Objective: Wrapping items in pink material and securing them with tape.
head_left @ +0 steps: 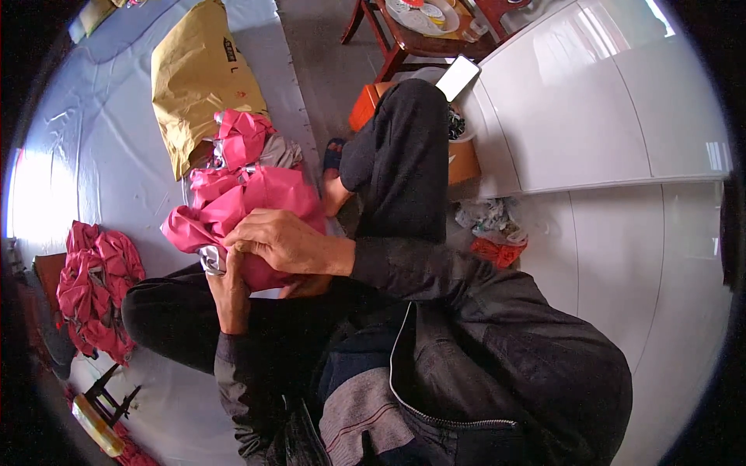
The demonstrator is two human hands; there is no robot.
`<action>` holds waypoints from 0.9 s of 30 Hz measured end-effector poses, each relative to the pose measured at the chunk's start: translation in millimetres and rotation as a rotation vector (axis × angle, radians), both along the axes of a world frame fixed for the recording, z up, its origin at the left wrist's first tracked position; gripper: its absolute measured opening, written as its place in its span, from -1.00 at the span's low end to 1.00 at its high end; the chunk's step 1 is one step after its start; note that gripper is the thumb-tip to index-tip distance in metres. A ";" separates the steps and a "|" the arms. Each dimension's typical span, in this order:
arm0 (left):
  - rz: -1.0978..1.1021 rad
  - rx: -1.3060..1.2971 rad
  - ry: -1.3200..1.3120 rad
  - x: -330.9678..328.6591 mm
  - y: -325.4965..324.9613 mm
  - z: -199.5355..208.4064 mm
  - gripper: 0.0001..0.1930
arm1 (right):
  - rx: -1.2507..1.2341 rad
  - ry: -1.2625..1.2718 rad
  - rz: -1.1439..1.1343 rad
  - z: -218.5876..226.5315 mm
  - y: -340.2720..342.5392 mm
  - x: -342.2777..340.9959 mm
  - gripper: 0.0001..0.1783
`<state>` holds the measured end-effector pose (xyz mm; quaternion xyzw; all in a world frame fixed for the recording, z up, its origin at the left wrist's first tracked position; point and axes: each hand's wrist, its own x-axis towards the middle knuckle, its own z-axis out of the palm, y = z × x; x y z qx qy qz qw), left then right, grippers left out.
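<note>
Pink fabric with a silver-grey lining (284,194) lies bunched over my lap and spreads forward onto the pale sheet. It looks like a garment, but its exact kind does not show. My right hand (291,242) reaches across from the right, its fingers bent and pinching the near edge of the fabric. Just below it, my left hand (228,299) holds the same edge with the thumb up against the right fingertips. A bit of grey lining sticks out beside the left thumb. Anything small between the fingertips is hidden.
A tan plastic mailing bag (194,78) lies beyond the fabric. More pink fabric (97,291) is heaped at the left. At the back stands a wooden chair (404,62) bearing a plate. A phone (458,78) rests near the white panel (575,101); crumpled plastic bags (493,221) lie below.
</note>
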<state>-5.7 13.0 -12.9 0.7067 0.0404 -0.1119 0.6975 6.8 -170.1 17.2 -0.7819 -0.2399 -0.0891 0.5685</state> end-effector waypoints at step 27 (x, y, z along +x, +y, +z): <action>-0.151 0.093 0.001 -0.7 2.5 -27.4 -0.79 | -0.340 -0.187 0.051 -4.3 -24.0 1.0 -0.87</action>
